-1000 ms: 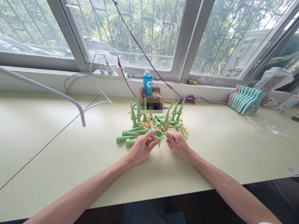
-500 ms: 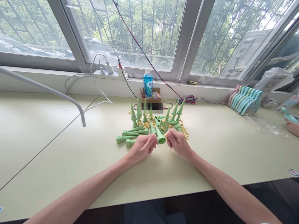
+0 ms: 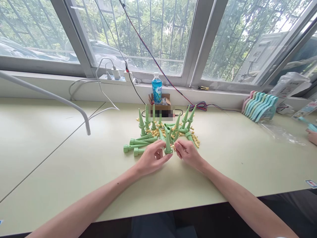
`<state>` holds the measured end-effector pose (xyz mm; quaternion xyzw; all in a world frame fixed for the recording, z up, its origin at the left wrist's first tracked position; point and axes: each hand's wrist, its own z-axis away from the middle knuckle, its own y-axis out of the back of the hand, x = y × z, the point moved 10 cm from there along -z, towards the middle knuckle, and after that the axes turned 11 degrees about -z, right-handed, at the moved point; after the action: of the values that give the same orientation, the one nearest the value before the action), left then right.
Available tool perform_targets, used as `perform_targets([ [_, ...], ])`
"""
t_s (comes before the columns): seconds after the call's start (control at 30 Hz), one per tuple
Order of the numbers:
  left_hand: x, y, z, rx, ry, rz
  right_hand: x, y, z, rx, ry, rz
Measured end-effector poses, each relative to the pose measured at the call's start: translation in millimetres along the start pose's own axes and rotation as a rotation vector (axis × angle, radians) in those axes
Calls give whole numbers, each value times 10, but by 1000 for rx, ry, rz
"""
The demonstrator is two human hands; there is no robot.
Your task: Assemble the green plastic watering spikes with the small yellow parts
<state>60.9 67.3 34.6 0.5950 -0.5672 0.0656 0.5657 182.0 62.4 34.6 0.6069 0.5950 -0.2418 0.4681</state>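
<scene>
My left hand (image 3: 154, 155) is closed around the base of a green plastic watering spike (image 3: 168, 144), which stands point up with its wide collar between thumb and fingers. On its right side, my right hand (image 3: 187, 152) pinches a small yellow valve (image 3: 173, 147) against the spike; how deep it sits in the spike I cannot tell. Just beyond both hands lies a heap of small yellow valves (image 3: 155, 132). Several green spikes stand upright around it, one of them an upright spike (image 3: 141, 123) at the left. More lie flat, including a lying spike (image 3: 135, 147) beside my left hand.
Behind the heap a blue bottle (image 3: 157, 89) rises from a small cardboard box (image 3: 150, 99). Coiled cables (image 3: 201, 105) and a row of pastel plastic pieces (image 3: 261, 105) are farther right. Another person's hand (image 3: 312, 136) shows at the right edge. A white tube (image 3: 61, 93) crosses the left.
The spike has turned from its open end facing me to standing point up. My left fingers have shifted to its base, and the right hand stays beside it with the yellow valve.
</scene>
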Motion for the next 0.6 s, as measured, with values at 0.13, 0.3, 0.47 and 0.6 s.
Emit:
perform_targets([
  [0.13, 13, 18, 10, 50, -56, -52, 11, -7, -1, 1, 9, 21],
  [0.3, -31, 29, 15, 71, -43, -97, 19, -16, -9, -4, 21, 39],
  [0.47, -44, 56, 11, 98, -33, -95, 9, -8, -6, 2, 25, 38],
  [0.6, -77, 109, 10, 153, 13, -63, -7, 44, -4, 50, 19, 13],
])
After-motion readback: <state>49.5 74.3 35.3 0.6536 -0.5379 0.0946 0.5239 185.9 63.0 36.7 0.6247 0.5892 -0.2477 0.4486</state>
